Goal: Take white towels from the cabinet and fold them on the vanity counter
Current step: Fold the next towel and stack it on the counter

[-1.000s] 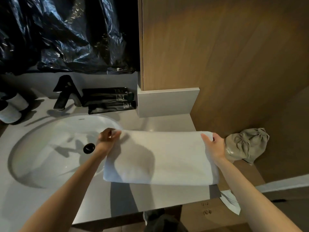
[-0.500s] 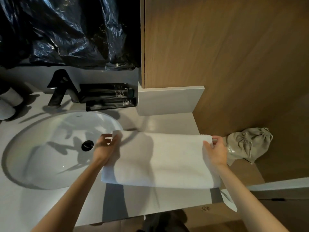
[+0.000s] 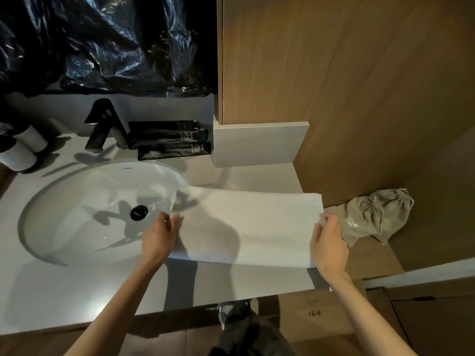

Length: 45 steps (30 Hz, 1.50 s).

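My forearms reached over the front edge of the vanity counter (image 3: 77,291). My left hand (image 3: 159,237) pinched the left end of the white towel (image 3: 246,227), thumb and fingers closed on its edge where it overhung the rim of the sink basin (image 3: 84,191). My right hand (image 3: 330,244) had its fingers curled round the towel's right end, at the counter's right edge. The towel lay as a long flat folded band on the counter between both hands. The black drain (image 3: 139,212) sat in the basin near my left hand. Just beyond my right hand lay a grey drawstring bag (image 3: 372,214), just beside the towel's far corner. Farther back stood a black faucet (image 3: 102,124) with black tubes (image 3: 167,140) beside it, under crumpled black plastic sheeting (image 3: 102,42).
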Available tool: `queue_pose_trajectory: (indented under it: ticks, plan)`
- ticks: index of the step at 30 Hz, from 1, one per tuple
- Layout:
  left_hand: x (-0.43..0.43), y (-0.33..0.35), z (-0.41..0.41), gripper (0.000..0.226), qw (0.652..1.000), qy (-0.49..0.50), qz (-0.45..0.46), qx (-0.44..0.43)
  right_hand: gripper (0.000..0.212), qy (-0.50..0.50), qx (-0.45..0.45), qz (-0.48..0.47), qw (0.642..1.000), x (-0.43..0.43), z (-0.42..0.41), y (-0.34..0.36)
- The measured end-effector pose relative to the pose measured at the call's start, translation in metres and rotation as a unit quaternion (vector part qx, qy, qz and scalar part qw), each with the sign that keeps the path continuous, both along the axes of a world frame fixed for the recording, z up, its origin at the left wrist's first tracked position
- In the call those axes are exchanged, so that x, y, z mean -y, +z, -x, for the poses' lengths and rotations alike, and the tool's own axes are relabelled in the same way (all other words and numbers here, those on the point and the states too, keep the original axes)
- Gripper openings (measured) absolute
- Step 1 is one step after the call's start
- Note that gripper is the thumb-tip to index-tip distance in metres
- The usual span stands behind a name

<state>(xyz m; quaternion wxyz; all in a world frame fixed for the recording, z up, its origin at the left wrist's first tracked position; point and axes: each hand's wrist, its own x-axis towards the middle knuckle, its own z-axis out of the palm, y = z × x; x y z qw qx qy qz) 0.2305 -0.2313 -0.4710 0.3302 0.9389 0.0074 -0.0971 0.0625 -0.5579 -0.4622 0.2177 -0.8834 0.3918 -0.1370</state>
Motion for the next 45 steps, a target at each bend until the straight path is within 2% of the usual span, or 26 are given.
queue_pose_trajectory:
  ticks: [3,10,12,14,15,17,20,22,24,29,34,37,40,45]
  plan:
    - [-0.001,-0.003,0.003,0.037,1.000,-0.003,-0.016,0.008,0.030,0.036,-0.037,0.014,0.999,-0.001,0.008,-0.003]
    - [0.000,-0.003,0.012,0.027,0.997,-0.010,-0.052,0.050,0.021,0.034,-0.070,0.046,0.996,-0.003,0.018,-0.009]
    - [-0.003,-0.003,0.015,0.027,0.990,-0.029,-0.082,0.108,0.022,0.024,-0.058,0.054,0.997,-0.001,0.018,-0.006]
    - [0.003,-0.002,0.018,0.037,0.969,-0.072,-0.116,0.204,0.030,0.051,-0.058,0.130,0.988,-0.005,0.015,-0.004]
    - [0.013,0.001,0.022,0.040,0.959,-0.098,-0.112,0.241,0.033,0.079,-0.049,0.163,0.982,-0.011,0.011,-0.003]
    - [0.048,0.009,0.032,0.040,0.950,-0.152,-0.073,0.263,0.036,0.152,-0.022,0.158,0.975,-0.031,-0.003,-0.001]
    - [0.105,0.010,0.043,0.047,0.947,-0.232,-0.074,0.210,0.046,0.233,-0.054,0.089,0.967,-0.064,-0.036,-0.003]
    - [0.127,0.003,0.044,0.067,0.942,-0.272,-0.131,0.145,0.053,0.249,-0.112,0.079,0.959,-0.078,-0.057,-0.011]
    - [0.132,-0.009,0.043,0.076,0.935,-0.288,-0.185,0.099,0.057,0.240,-0.157,0.075,0.955,-0.084,-0.067,-0.022]
    - [0.119,-0.013,0.046,0.057,0.922,-0.290,-0.229,0.111,0.061,0.244,-0.177,0.106,0.948,-0.081,-0.061,-0.033]
    - [0.089,-0.019,0.035,0.058,0.935,-0.272,-0.202,0.104,0.063,0.263,-0.172,0.099,0.944,-0.053,-0.045,-0.031]
    - [0.068,-0.022,0.028,0.057,0.940,-0.252,-0.201,0.110,0.061,0.249,-0.158,0.092,0.951,-0.029,-0.029,-0.028]
    - [0.051,-0.021,0.024,0.058,0.944,-0.233,-0.202,0.121,0.060,0.215,-0.190,0.099,0.953,-0.008,-0.013,-0.026]
    - [0.034,-0.025,0.021,0.062,0.953,-0.213,-0.191,0.100,0.057,0.175,-0.181,0.013,0.968,0.013,0.009,-0.023]
